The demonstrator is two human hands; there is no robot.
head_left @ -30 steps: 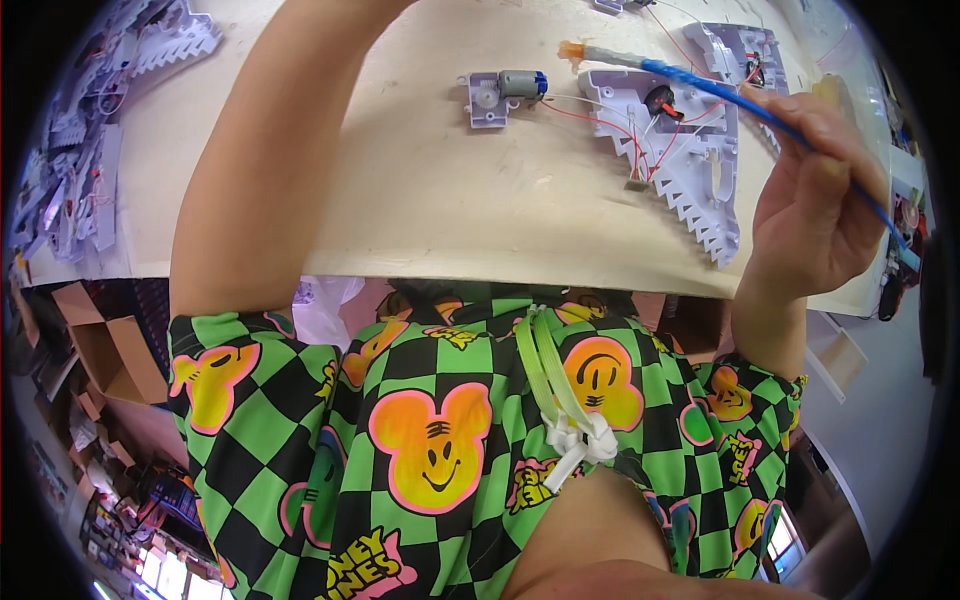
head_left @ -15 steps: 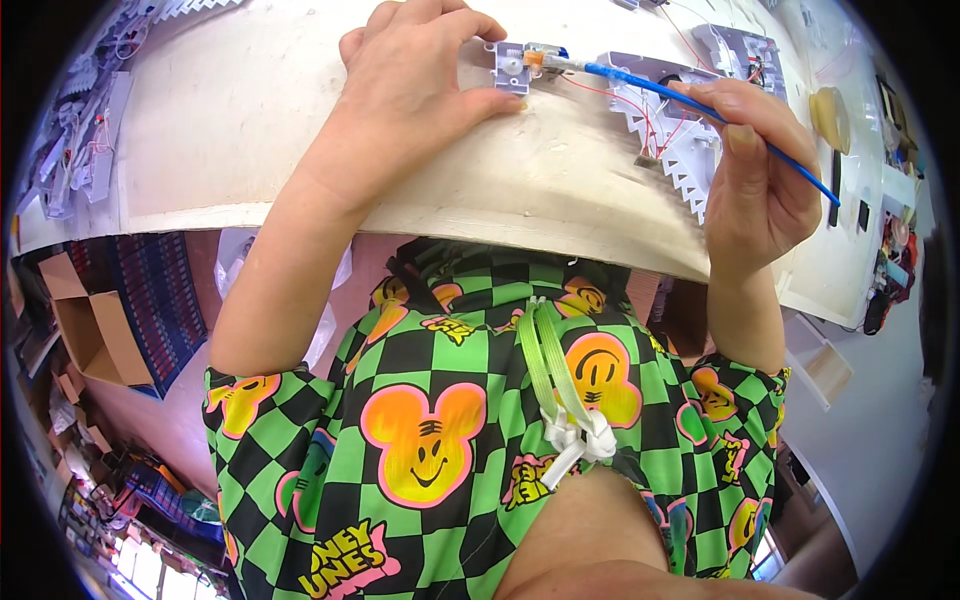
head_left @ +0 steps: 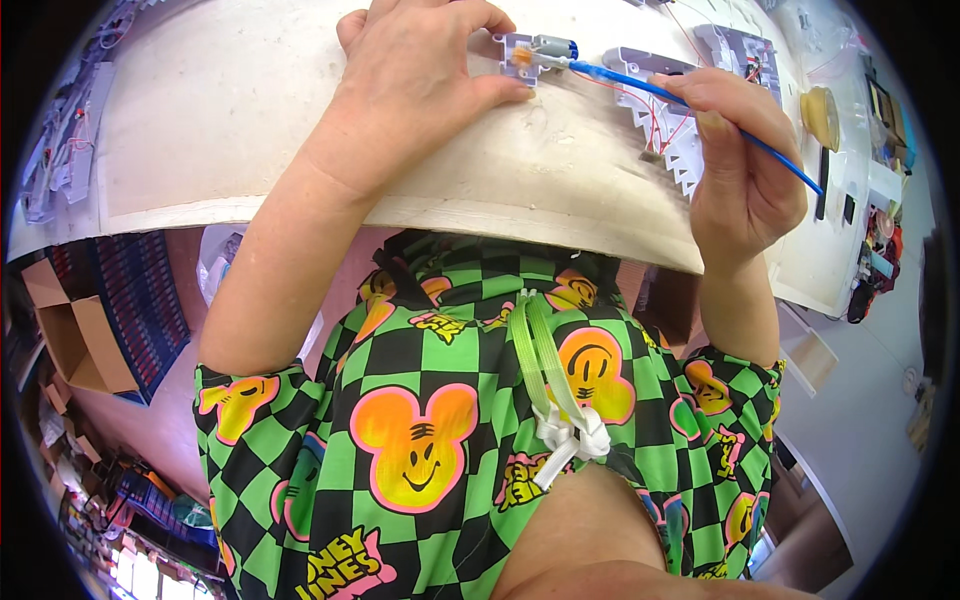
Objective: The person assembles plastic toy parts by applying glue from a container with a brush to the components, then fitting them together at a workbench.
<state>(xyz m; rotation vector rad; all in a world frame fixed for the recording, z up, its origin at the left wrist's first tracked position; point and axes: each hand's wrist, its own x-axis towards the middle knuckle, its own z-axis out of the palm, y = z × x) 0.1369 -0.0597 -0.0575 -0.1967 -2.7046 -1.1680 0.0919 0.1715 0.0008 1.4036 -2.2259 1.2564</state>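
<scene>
My left hand (head_left: pixel 405 100) steadies a small grey plastic gearbox housing (head_left: pixel 517 78) on the table, the thumb at its near side and the index finger at its far side. A silver motor with a blue end (head_left: pixel 556 47) sticks out from the housing's right. My right hand (head_left: pixel 748 165) grips a thin blue paintbrush (head_left: pixel 640 85) like a pen, slanting down to the left. Its orange-tinted bristles touch the inside of the housing. Whatever lies under the bristles is hidden.
Toothed grey plastic parts with red wires (head_left: pixel 675 150) lie beside my right hand. A yellowish tape roll (head_left: pixel 820 119) stands further right. More grey parts (head_left: pixel 65 150) are heaped at the table's left. Below the table edge on the left is an open cardboard box (head_left: pixel 90 345).
The brush tip has moved left, deeper over the housing, uncovering more of the motor. My left hand keeps its hold. The whole view has shifted slightly.
</scene>
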